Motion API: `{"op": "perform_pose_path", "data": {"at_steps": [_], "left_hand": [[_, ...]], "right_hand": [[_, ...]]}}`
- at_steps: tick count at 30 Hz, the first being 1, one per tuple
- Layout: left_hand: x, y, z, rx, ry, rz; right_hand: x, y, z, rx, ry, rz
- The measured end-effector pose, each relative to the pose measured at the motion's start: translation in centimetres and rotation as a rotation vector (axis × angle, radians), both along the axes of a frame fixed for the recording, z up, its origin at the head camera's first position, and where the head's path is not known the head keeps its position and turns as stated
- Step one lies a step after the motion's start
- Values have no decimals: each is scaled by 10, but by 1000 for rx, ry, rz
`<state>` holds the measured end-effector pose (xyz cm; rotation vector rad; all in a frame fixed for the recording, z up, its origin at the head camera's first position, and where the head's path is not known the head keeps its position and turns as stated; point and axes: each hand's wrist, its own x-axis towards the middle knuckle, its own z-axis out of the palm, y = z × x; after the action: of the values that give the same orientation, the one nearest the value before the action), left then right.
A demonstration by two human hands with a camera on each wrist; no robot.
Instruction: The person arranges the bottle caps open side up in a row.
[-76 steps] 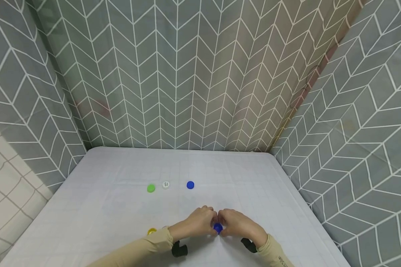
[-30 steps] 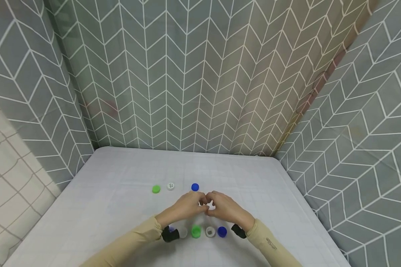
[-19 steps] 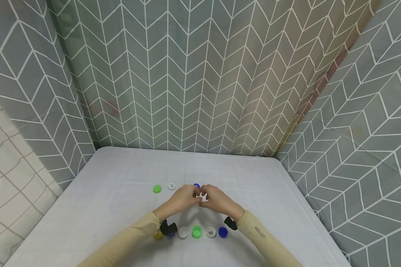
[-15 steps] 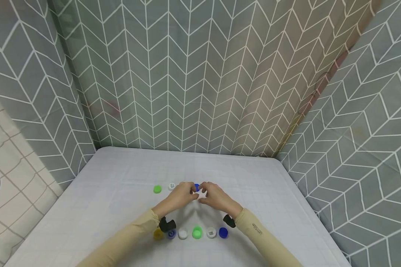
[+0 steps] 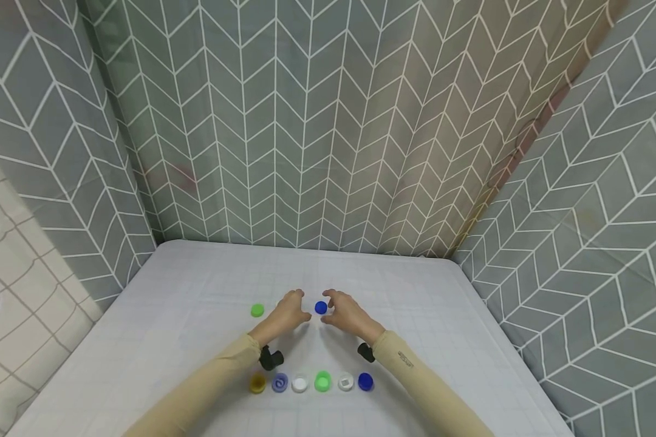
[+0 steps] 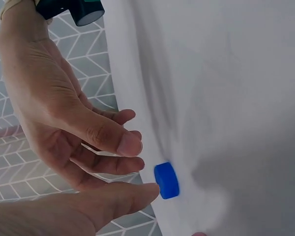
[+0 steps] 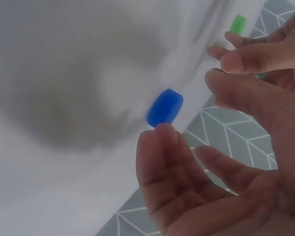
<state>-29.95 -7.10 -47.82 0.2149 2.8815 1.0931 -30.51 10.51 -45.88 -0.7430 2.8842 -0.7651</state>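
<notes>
Toward the far part of the table lies a blue bottle cap, between my two hands. My left hand is left of it, fingers and thumb spread apart, holding nothing. On the other side my right hand curves loosely, its fingertips close to the cap's edge. In the right wrist view the blue cap appears just beyond the right fingertips. The left wrist view puts the cap by the tip of a left finger. Left of the left hand sits a green cap; a white cap near it is now hidden behind that hand.
Nearer to me is a row of caps: yellow, pale blue, white, bright green, another white and dark blue. A white cloth covers the table; patterned curtains enclose it.
My hands have let go of a dark blue cap at the near row's right end. They moved forward together, then parted to either side of the far blue cap.
</notes>
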Motion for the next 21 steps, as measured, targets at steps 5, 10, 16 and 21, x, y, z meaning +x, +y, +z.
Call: {"op": "perform_pose_path", "data": {"at_steps": [5,10,16,21], "left_hand": [[-5,-2,-6,-1,-5,-4],[-9,0,-11,-34,35,-20],[-11,4,-16,-105,83,-38],[-11,6,-15,-107,102,-38]], "right_hand": [[-6,-4,-5,33,-46,-32],[-10,-7,-9,50,-56,-47],[-12,-9,-16,73,-30,-32],[-14,-10,-18,69,-9,-42]]}}
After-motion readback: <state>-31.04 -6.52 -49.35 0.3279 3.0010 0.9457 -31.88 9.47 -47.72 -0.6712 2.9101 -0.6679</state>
